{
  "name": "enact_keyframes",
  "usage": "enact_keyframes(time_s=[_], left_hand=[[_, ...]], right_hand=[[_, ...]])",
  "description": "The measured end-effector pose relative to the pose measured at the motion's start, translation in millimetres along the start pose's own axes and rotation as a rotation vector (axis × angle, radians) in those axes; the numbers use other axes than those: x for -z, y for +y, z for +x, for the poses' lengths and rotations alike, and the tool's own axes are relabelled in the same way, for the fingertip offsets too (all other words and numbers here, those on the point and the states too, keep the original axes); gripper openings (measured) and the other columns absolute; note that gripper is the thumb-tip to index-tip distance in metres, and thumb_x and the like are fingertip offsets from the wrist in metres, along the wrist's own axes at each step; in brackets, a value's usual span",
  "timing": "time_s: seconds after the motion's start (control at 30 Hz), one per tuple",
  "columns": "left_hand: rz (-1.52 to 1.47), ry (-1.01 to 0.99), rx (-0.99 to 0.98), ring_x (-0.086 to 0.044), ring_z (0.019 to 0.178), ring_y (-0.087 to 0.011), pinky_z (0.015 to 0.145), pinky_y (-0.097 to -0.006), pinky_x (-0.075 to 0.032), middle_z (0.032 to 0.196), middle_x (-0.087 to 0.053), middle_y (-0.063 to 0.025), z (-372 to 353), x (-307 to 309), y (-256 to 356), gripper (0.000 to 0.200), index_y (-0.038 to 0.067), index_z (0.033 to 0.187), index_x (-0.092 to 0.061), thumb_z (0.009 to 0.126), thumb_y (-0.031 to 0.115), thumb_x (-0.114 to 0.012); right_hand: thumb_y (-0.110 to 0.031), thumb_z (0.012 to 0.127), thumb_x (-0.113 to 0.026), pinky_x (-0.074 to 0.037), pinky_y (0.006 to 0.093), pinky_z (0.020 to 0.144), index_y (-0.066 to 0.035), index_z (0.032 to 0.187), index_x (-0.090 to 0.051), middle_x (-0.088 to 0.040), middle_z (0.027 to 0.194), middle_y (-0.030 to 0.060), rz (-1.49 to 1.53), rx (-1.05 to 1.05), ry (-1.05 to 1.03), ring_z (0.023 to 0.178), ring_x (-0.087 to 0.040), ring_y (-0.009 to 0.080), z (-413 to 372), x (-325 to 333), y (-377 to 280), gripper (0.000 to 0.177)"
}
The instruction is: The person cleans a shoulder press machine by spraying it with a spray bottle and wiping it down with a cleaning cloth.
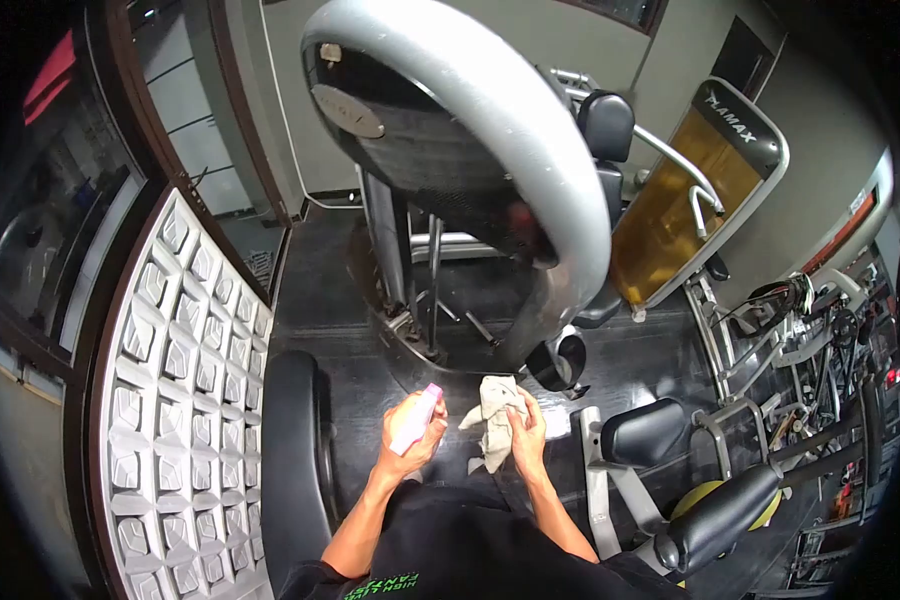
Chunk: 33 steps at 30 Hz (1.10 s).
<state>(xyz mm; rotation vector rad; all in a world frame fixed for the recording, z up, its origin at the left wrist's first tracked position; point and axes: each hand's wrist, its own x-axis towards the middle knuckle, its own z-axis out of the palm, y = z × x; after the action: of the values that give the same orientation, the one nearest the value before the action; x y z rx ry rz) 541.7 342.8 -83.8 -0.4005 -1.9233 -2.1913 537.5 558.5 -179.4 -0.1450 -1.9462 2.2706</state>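
Observation:
My left hand (398, 462) is closed around a small white-and-pink spray bottle (416, 424), held tilted in front of my body; its exact nozzle shape is hard to make out. In my right hand (529, 438), a crumpled beige cloth (497, 418) is pinched between thumb and fingers, with its lower end hanging down. The two hands are apart, at about the same height. Just beyond them stands a large gym machine with a curved silver frame (570, 150) and a dark panel (420, 170). Neither hand touches it.
A black padded seat (292, 470) is close on my left, beside a white patterned panel (180, 400). On the right are black pads (642, 432) on a grey frame. A black cup holder (560, 362) sticks out from the machine's base. More gym equipment (820, 330) stands farther right.

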Motion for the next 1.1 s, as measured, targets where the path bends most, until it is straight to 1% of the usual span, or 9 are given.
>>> enact_keyframes(time_s=[0.17,0.27,0.47,0.7,0.83,0.9,0.97,1.03,1.1], left_hand=[[0.008,-0.008,-0.095,-0.059,0.064,-0.0132,0.056,-0.0284,-0.048,0.078,-0.061,-0.0067,29.6,-32.3,11.5,0.029,0.000,0.088,-0.058,0.087,0.027,-0.070],[0.102,0.018,-0.281,-0.060,0.062,-0.0187,0.056,-0.0291,-0.048,0.074,-0.059,-0.0085,46.8,-53.7,21.8,0.037,-0.001,0.084,-0.057,0.085,0.034,-0.070],[0.087,-0.009,-0.291,-0.060,0.062,-0.0196,0.057,-0.0295,-0.048,0.074,-0.060,-0.0090,55.2,-69.4,24.3,0.034,-0.001,0.084,-0.056,0.085,0.030,-0.071],[0.082,0.003,-0.226,-0.061,0.069,-0.0192,0.062,-0.0292,-0.049,0.081,-0.062,-0.0095,45.5,-70.2,17.0,0.029,-0.001,0.088,-0.059,0.085,0.025,-0.071],[0.041,0.040,-0.125,-0.062,0.070,-0.0182,0.063,-0.0288,-0.049,0.084,-0.064,-0.0095,26.7,-60.5,8.2,0.027,-0.001,0.090,-0.059,0.085,0.022,-0.071],[0.029,0.029,-0.125,-0.062,0.069,-0.0170,0.063,-0.0285,-0.049,0.085,-0.064,-0.0095,19.6,-55.0,6.3,0.025,-0.001,0.092,-0.059,0.086,0.021,-0.070],[0.013,0.032,-0.064,-0.062,0.068,-0.0162,0.062,-0.0284,-0.049,0.085,-0.065,-0.0095,12.3,-51.2,4.7,0.025,-0.001,0.092,-0.059,0.086,0.021,-0.070],[0.017,0.048,-0.064,-0.062,0.067,-0.0159,0.062,-0.0283,-0.048,0.085,-0.065,-0.0095,7.1,-48.1,3.6,0.025,0.000,0.093,-0.059,0.087,0.022,-0.070],[0.020,0.064,-0.064,-0.061,0.066,-0.0157,0.061,-0.0282,-0.048,0.085,-0.065,-0.0096,0.9,-42.9,2.5,0.026,0.000,0.093,-0.059,0.087,0.023,-0.069]], right_hand=[[0.003,0.089,-0.057,-0.042,0.0273,0.096,0.001,0.130,-0.050,-0.057,0.121,0.0086,-0.060,-0.035,0.116,0.110,-0.054,0.0143,-7.3,47.0,-7.6,0.041],[0.002,0.090,-0.056,-0.042,0.0274,0.095,0.000,0.129,-0.050,-0.057,0.121,0.0090,-0.061,-0.030,0.176,0.110,-0.055,0.0149,-7.4,62.5,-15.9,0.040],[0.004,0.090,-0.054,-0.042,0.0266,0.095,0.001,0.127,-0.052,-0.057,0.121,0.0095,0.050,-0.034,0.243,0.110,-0.054,0.0142,-8.3,71.4,-18.8,0.037],[0.003,0.091,-0.053,-0.036,0.0312,0.103,0.003,0.132,-0.045,-0.050,0.132,0.0122,-0.021,0.047,0.250,0.122,-0.047,0.0192,-0.3,45.8,-39.1,0.042],[-0.001,0.090,-0.056,-0.034,0.0363,0.105,0.002,0.131,-0.045,-0.048,0.132,0.0153,-0.238,0.544,0.318,0.123,-0.046,0.0242,38.5,12.3,-99.7,0.043],[0.003,0.085,-0.059,-0.035,0.0396,0.105,-0.004,0.129,-0.050,-0.050,0.128,0.0156,-0.446,0.968,0.307,0.123,-0.046,0.0300,65.2,-0.7,-140.2,0.045],[0.006,0.064,-0.065,-0.042,0.0404,0.097,-0.011,0.113,-0.065,-0.052,0.121,0.0134,-0.596,1.291,0.332,0.113,-0.052,0.0335,90.9,-17.3,-174.6,0.052],[0.001,0.058,-0.070,-0.043,0.0393,0.091,-0.017,0.103,-0.072,-0.051,0.117,0.0092,-0.897,1.402,0.203,0.106,-0.052,0.0302,102.9,-33.9,-204.5,0.049],[-0.008,0.062,-0.070,-0.044,0.0372,0.082,-0.024,0.098,-0.074,-0.053,0.109,0.0030,-0.903,1.526,0.274,0.098,-0.049,0.0240,114.5,-40.6,-182.0,0.039]])
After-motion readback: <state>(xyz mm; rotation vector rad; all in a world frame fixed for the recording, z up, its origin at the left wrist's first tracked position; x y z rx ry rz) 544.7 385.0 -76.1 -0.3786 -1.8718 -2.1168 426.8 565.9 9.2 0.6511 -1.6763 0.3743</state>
